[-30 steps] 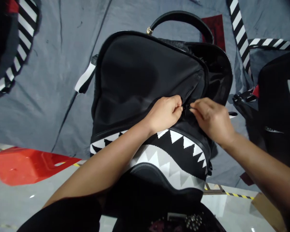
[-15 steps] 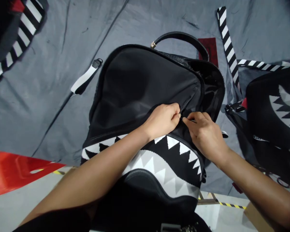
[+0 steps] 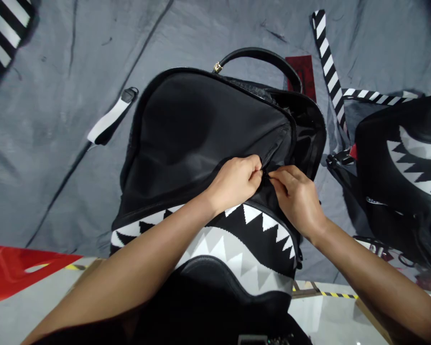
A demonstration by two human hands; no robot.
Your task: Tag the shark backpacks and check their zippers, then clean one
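Note:
A black backpack [image 3: 201,115] with a white and grey shark-teeth band lies in front of me, its top partly unzipped at the right. My left hand [image 3: 237,182] is closed, pinching the black fabric of the front panel beside a dark seam. Just right of it, my right hand [image 3: 300,199] pinches a small dark piece that looks like a zipper pull [image 3: 266,175]. The fingertips of both hands are only a little apart. Folds in the fabric run from there up to the open edge.
A second shark-teeth bag [image 3: 384,182] lies at the right by a striped strap [image 3: 328,62]. Left of the backpack is a black-and-white strap tab [image 3: 109,117]. A dark red tag [image 3: 306,76] lies behind the handle [image 3: 262,53]. Red plastic [image 3: 10,268] hangs at the lower left.
The view has shifted slightly, so the backpack sits farther left. My right fingertips have drawn slightly away from my left hand, and more of the small dark piece shows between them.

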